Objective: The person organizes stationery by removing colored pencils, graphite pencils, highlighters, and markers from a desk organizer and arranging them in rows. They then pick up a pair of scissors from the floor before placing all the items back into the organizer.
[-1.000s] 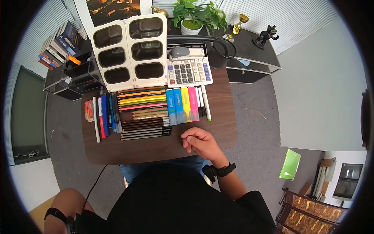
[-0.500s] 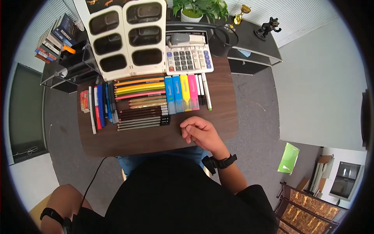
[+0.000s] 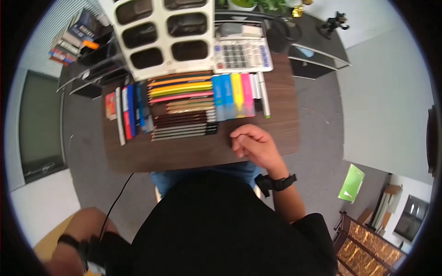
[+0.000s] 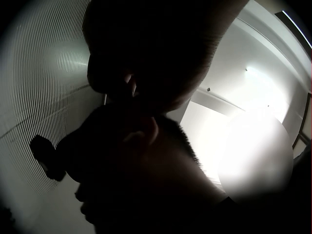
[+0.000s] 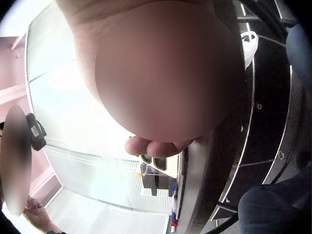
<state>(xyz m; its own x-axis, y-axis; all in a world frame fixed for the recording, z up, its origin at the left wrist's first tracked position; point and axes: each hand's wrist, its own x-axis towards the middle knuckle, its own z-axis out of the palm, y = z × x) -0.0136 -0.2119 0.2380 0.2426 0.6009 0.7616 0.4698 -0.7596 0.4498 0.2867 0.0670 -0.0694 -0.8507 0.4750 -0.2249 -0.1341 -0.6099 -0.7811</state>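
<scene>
My right hand [image 3: 254, 146] rests near the front edge of the brown desk [image 3: 138, 158], its fingers loosely curled around nothing. Just ahead of it lie black-ended grey pencils [image 3: 184, 132] and a row of blue, yellow and pink highlighters [image 3: 235, 96]. Coloured pencils [image 3: 182, 87] lie stacked in parallel beyond. My left hand [image 3: 64, 263] is blurred at the lower left, raised off the desk. In the left wrist view that hand [image 4: 146, 44] is a dark shape against the person's head; I cannot tell how its fingers lie.
A white six-compartment organizer [image 3: 164, 33] stands upright at the back. Beside it are a calculator [image 3: 241, 55], a grey stapler [image 3: 231, 30] and a black mesh pen cup [image 3: 277, 39]. Markers and pens [image 3: 130, 110] line the left, with a small red pack [image 3: 110, 106] outermost.
The head view has tipped down and turned, so the desk sits higher and further right. The left hand has come into sight at the lower left. The right hand keeps its pose.
</scene>
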